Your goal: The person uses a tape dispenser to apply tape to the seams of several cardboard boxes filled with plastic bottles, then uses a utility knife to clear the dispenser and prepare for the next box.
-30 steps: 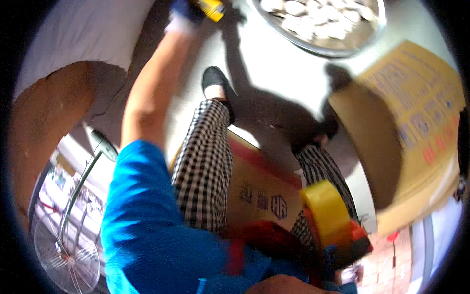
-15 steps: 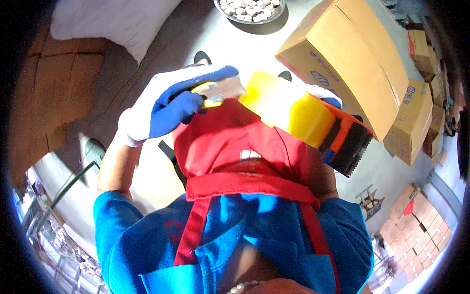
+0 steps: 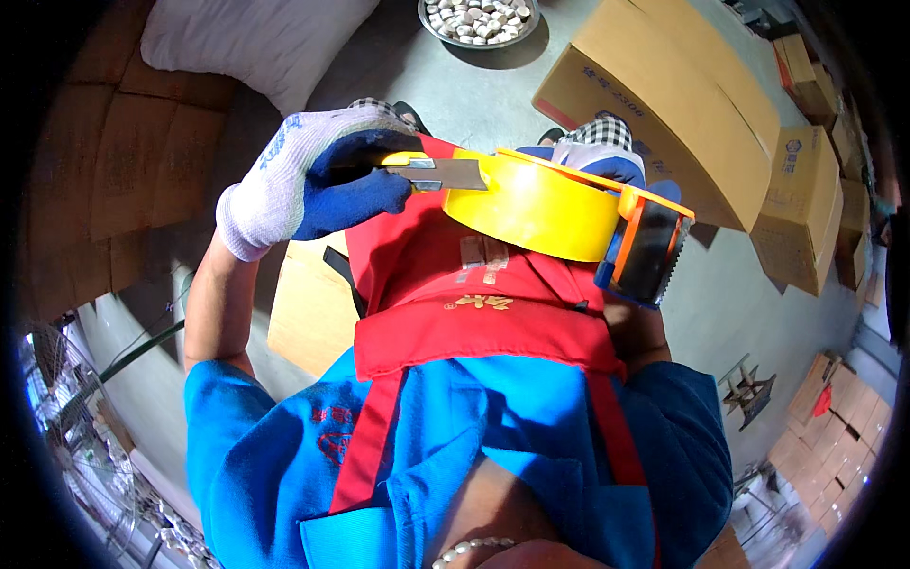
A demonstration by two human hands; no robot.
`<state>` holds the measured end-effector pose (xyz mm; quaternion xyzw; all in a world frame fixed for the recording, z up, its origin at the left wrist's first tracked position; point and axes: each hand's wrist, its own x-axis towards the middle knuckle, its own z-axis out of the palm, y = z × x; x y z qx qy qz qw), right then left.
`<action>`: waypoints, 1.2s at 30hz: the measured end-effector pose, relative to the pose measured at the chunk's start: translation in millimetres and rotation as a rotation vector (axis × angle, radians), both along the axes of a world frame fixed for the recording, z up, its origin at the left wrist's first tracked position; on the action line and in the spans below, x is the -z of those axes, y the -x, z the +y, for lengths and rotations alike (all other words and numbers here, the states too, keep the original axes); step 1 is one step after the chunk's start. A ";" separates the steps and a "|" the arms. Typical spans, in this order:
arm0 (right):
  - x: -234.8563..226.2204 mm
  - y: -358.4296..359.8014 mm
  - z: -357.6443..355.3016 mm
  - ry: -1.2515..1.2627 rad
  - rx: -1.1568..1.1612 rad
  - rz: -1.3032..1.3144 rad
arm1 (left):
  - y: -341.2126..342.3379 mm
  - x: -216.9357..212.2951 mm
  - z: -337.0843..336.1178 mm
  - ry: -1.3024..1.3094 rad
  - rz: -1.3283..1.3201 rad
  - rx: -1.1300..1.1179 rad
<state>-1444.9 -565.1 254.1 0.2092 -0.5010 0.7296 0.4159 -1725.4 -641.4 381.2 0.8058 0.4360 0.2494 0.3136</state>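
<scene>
My left hand (image 3: pixel 332 175), in a white and blue coated glove, is closed around a yellow utility knife (image 3: pixel 403 158). Its bare metal blade (image 3: pixel 445 174) points right, the tip at the near end of a wide yellow tape roll (image 3: pixel 531 211); whether it touches cannot be told. The roll sits on an orange tape dispenser (image 3: pixel 654 206) with a black plate and a toothed edge at its right end. Behind the dispenser my gloved right hand (image 3: pixel 621 171) grips it, most of the fingers hidden. Both things are held in front of my red apron (image 3: pixel 483 322).
A big cardboard box (image 3: pixel 682 104) lies at the far right, a smaller carton (image 3: pixel 796 209) beside it. A metal bowl (image 3: pixel 445 36) of pale round pieces stands on the floor ahead. Stacked brown cartons (image 3: pixel 85 190) and a white sack (image 3: pixel 251 43) are on the left.
My left index finger, stretched out along the blade before, is now curled in. The knife lies more level. The tape dispenser has turned and shifted slightly left and up.
</scene>
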 end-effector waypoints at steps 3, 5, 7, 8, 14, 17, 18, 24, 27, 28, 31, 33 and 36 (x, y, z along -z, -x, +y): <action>11.3 -6.4 4.0 -0.039 -0.045 0.038 | -3.1 3.9 -2.2 0.016 -0.003 0.030; 23.1 -25.6 8.8 -0.072 0.020 -0.069 | -5.2 6.4 -0.8 -0.003 0.007 0.061; 16.2 -28.0 1.4 -0.041 0.126 -0.148 | -4.4 6.8 -1.5 -0.035 0.038 0.075; 10.2 -29.5 -8.3 0.049 0.165 -0.203 | -4.4 5.5 -2.9 -0.011 0.043 0.081; 2.8 -32.3 -26.1 0.179 0.340 -0.294 | -8.4 7.1 -11.9 0.007 0.022 0.127; 11.6 -40.9 -22.3 0.191 0.318 -0.381 | -10.3 9.8 -12.7 -0.004 0.029 0.131; 13.0 -45.5 -19.5 0.163 0.316 -0.433 | -11.0 8.0 -14.2 0.011 0.030 0.114; 15.8 -45.7 -14.0 0.089 0.369 -0.468 | -13.6 13.9 -19.9 0.032 -0.001 0.083; 13.9 -51.0 -22.4 0.091 0.451 -0.582 | -14.4 17.1 -24.4 0.115 -0.033 0.075; 12.5 -52.4 -24.2 0.100 0.473 -0.602 | -15.3 17.7 -25.1 0.143 -0.041 0.071; 10.9 -51.1 -31.5 0.120 0.499 -0.633 | -15.2 21.0 -28.4 0.154 -0.020 0.070; 14.9 -49.1 -36.5 0.135 0.496 -0.647 | -18.9 21.4 -29.5 0.108 0.019 0.114; 22.4 -46.0 -39.1 0.151 0.501 -0.677 | -29.3 24.2 -28.4 0.024 0.066 0.195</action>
